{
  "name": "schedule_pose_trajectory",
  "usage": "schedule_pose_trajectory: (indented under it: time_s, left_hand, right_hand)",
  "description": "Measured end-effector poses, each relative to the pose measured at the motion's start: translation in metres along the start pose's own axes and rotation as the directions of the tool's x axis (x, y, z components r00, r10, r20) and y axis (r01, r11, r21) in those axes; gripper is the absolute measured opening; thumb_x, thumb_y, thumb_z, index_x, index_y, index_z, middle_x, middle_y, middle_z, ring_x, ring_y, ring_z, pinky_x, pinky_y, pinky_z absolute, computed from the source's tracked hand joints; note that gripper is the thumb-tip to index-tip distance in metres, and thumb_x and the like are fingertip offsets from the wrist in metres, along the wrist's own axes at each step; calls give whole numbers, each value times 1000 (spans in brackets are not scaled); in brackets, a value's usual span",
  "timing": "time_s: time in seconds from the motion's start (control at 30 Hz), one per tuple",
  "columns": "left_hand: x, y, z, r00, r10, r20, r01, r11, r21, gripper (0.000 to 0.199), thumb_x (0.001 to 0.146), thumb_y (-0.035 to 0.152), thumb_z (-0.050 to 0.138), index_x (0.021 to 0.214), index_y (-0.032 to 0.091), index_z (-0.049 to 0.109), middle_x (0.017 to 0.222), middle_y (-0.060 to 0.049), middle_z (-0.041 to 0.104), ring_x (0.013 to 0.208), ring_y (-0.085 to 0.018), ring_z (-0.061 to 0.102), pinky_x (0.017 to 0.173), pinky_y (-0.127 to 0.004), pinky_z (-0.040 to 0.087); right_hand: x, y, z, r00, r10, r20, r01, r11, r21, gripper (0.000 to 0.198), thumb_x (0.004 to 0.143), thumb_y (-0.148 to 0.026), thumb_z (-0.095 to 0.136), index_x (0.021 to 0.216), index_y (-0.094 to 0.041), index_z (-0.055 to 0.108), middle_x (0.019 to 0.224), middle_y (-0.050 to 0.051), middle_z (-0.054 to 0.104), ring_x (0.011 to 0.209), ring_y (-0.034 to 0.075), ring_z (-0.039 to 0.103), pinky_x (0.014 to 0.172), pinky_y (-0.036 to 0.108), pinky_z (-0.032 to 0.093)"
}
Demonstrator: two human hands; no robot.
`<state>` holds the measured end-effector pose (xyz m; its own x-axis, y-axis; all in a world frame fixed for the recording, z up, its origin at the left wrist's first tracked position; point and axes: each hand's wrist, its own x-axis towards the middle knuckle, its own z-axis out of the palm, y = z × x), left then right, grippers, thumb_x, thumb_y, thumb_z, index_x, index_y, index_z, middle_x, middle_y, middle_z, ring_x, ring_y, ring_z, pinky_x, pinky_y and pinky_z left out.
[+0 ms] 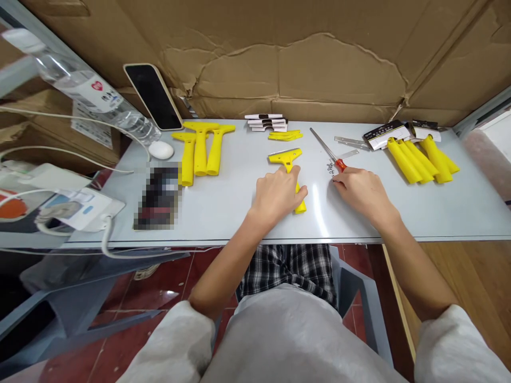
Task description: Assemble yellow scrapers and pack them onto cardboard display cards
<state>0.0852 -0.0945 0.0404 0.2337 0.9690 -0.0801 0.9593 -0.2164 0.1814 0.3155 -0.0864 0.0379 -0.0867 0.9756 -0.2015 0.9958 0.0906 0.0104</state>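
My left hand [275, 194] is closed around the handle of a yellow scraper [285, 158], its blade head pointing away from me. To the right, a screwdriver [340, 164] with a red handle lies slanted on the table, the handle's rear end hidden by my right hand [365, 192]. The fingertips of that hand are bent together beside a small pile of screws [331, 169]; what they pinch, if anything, is hidden. Beyond the scraper lie several flat yellow pieces [285, 135]. Metal blades [351, 142] rest past the screwdriver.
Several yellow scraper handles [214, 151] lie at left, and carded scrapers [404, 162] at right. Black-and-white cards [266, 122] are stacked at the back. A phone [154, 96], a water bottle [96, 93], a white mouse-like object [161, 150] and a power strip [85, 207] with cables occupy the left side.
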Motion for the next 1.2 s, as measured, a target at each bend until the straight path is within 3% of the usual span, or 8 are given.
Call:
schedule_pose_trajectory:
  time_s: [0.27, 0.5, 0.63, 0.8, 0.93, 1.0, 1.07, 1.2]
  left_hand:
    - [-1, -4, -5, 1000, -12, 20, 13, 1000, -17, 42, 110, 42, 61, 136, 12, 73, 121, -22, 79, 114, -42, 79, 92, -50, 61]
    - [-3, -11, -5, 1000, -8, 12, 9, 997, -75, 49, 107, 21, 56, 154, 12, 68, 136, -23, 79, 122, -39, 77, 104, -53, 60]
    - [-8, -23, -7, 997, -2, -73, -16, 966, -257, 49, 105, 20, 58, 152, 13, 70, 130, -20, 83, 121, -38, 78, 110, -55, 61]
    - [-21, -39, -7, 997, -21, -78, -40, 706, -707, 59, 97, 22, 65, 156, 23, 64, 126, -9, 83, 78, -19, 80, 89, -41, 70]
    - [-33, -45, 1, 999, 6, 50, 43, 421, -906, 56, 99, 23, 57, 155, 23, 63, 146, -15, 78, 70, -16, 80, 68, -36, 71]
    - [-37, -48, 6, 994, 11, 108, 96, 381, -920, 57, 102, 24, 54, 158, 20, 63, 127, -13, 83, 71, -18, 81, 70, -38, 72]
    - [-40, -52, 12, 992, -1, 128, 118, 397, -910, 59, 105, 31, 57, 163, 17, 62, 109, -11, 83, 73, -20, 81, 73, -39, 72]
    - [-42, -59, 22, 998, 4, -55, -45, 628, -777, 56, 102, 43, 71, 152, 19, 76, 139, -15, 76, 79, -16, 75, 87, -42, 72]
  right_hand:
    - [4, -7, -7, 999, 0, 49, 5, 996, -88, 58, 114, -35, 29, 136, -22, 82, 148, 12, 68, 121, 23, 69, 98, 29, 42]
    - [6, -10, -7, 999, -37, -5, 36, 993, -113, 57, 114, -31, 27, 130, -15, 80, 147, 14, 67, 99, 12, 63, 87, 26, 31]
    - [13, -12, -8, 990, -105, -90, 106, 994, 0, 52, 112, -32, 35, 125, -12, 81, 134, 15, 70, 87, 6, 52, 83, 25, 23]
    - [25, -16, -16, 941, -227, -250, 276, 944, 181, 42, 108, -30, 46, 121, -13, 82, 134, 13, 69, 94, 7, 50, 83, 23, 25]
    - [35, -17, -15, 905, -288, -315, 379, 881, 283, 38, 105, -26, 49, 120, -12, 81, 146, 13, 64, 115, 12, 57, 93, 23, 37]
    - [41, -17, -10, 892, -333, -307, 432, 826, 361, 38, 105, -25, 49, 120, -11, 81, 145, 12, 64, 117, 11, 59, 100, 23, 43]
    - [47, -17, -3, 885, -371, -281, 462, 771, 438, 37, 105, -26, 50, 119, -11, 81, 142, 11, 66, 116, 10, 61, 103, 23, 46]
    - [56, -19, 8, 886, -396, -241, 463, 724, 511, 34, 105, -30, 56, 116, -12, 82, 131, 9, 70, 108, 6, 62, 101, 20, 44]
